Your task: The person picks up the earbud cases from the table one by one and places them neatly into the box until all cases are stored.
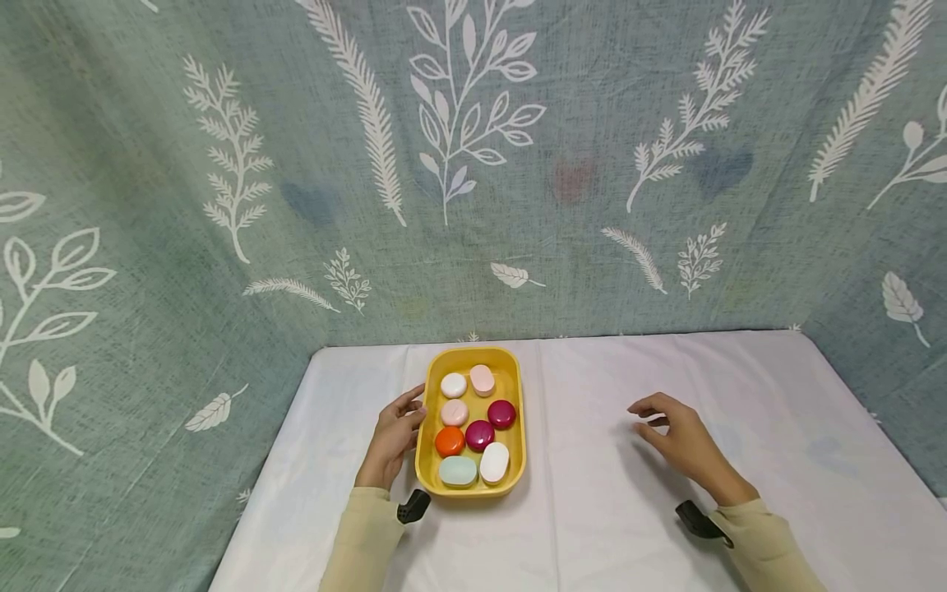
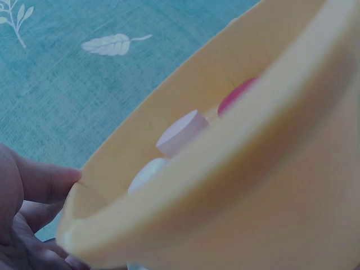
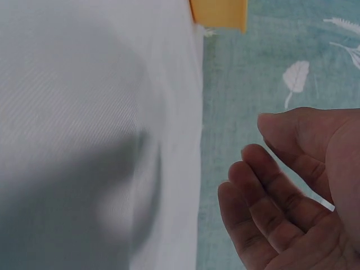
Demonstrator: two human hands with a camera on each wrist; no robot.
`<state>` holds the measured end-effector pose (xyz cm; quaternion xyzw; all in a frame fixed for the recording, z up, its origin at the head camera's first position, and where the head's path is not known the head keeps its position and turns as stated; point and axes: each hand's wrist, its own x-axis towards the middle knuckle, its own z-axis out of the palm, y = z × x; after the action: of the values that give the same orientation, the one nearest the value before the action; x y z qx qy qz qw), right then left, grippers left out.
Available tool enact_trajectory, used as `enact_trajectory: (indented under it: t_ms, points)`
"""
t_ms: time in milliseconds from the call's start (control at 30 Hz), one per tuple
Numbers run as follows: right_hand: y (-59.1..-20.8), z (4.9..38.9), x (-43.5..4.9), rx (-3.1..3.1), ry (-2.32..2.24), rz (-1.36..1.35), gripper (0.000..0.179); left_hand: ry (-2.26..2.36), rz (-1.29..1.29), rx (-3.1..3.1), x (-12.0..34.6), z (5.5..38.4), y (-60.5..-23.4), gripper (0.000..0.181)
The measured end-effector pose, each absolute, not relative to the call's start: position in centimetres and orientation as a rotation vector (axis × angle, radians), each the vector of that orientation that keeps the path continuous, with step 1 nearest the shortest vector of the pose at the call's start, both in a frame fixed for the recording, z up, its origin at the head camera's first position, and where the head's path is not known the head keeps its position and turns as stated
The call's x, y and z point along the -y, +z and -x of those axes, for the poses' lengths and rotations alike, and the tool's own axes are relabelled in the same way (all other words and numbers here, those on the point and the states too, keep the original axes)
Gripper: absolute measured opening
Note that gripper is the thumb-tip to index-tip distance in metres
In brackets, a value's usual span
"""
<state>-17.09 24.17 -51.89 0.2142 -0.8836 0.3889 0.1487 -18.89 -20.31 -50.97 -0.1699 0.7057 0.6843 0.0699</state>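
Observation:
A yellow tray with rounded corners holds several smooth, soap-like pieces. Among them are a mint-green oval, a white oval, an orange-red round one, two magenta rounds, pale pink pieces and a white round. My left hand grips the tray's left side; in the left wrist view its thumb tip meets the rim and the other fingers are partly hidden behind the tray. Off to the right, my right hand hovers over the cloth with loosely bent fingers, holding nothing.
A white cloth covers the table. Behind and at both sides hangs a green-grey curtain printed with white leaves. Each forearm wears a beige sleeve, with a black wrist device at the right cuff and another at the left.

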Motion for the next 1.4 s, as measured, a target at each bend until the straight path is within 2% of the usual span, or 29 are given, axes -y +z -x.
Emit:
enact_trajectory:
  t_ms: [1400]
  points:
    - [-52.9,16.7,-28.5,2.63,1.004,-0.388,0.025,2.099,0.574,-2.079,20.0,19.2,-51.5,0.046]
